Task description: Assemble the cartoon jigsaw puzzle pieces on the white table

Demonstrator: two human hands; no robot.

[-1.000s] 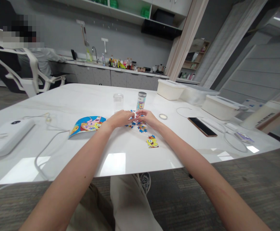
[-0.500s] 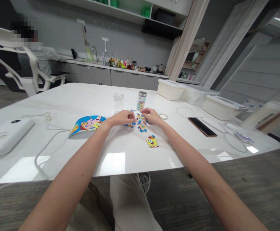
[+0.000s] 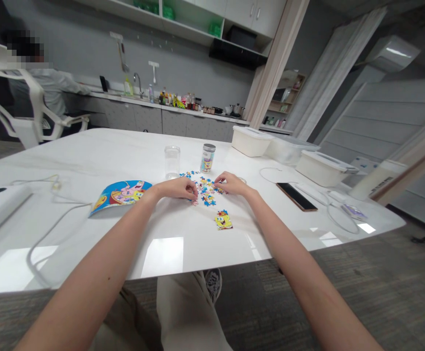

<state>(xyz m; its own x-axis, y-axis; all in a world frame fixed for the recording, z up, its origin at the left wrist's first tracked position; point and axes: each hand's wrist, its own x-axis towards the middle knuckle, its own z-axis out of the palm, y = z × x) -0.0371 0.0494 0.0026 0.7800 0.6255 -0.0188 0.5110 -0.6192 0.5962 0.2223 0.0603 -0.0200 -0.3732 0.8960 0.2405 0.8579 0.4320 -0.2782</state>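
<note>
Loose jigsaw puzzle pieces (image 3: 208,199) in blue, yellow and pink lie in a heap between my hands. My left hand (image 3: 179,188) is closed at the heap's left side, its fingertips pinching a small pinkish puzzle piece (image 3: 195,201). At the right side, my right hand (image 3: 233,185) has thumb and fingers drawn together over the pieces; what is between them is too small to make out. Closer to me lies a joined block of pieces (image 3: 223,220) with a yellow cartoon face. A curved picture sheet (image 3: 120,195) with cartoon figures rests left of my left forearm.
Behind the heap stand a clear jar (image 3: 172,162) and a printed can (image 3: 207,158) with a grey lid. A phone (image 3: 296,196) and cables lie to the right, before several lidded boxes (image 3: 252,141). A white device (image 3: 1,208) is at left. Someone sits at the far left.
The whole view has shifted slightly. My left hand has come down toward the near left side of the heap, with a pinkish piece now showing at its fingertips. My right hand stays by the heap.
</note>
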